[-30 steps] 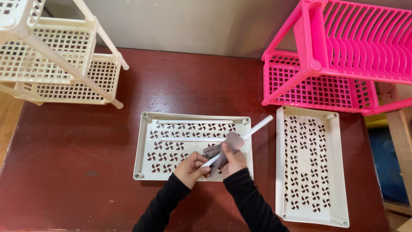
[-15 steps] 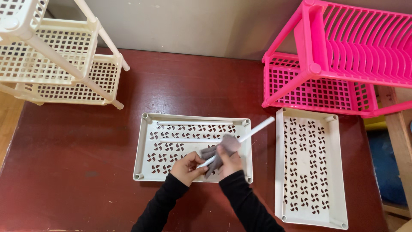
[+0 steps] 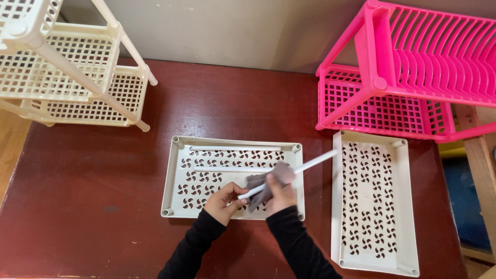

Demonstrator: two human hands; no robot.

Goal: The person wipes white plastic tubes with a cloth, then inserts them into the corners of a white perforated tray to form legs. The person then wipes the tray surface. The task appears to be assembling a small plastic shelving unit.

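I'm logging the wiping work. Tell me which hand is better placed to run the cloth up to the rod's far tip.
Right. The right hand already wraps the grey cloth around the white rod, nearer the free tip; the left hand grips the rod's near end, steadying it over the tray.

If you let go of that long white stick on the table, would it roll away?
Probably. The white stick looks round and smooth, so it may roll. It looks stiff too, staying straight though held only at one end by the left hand. It seems thin and hollow-looking, so likely light.
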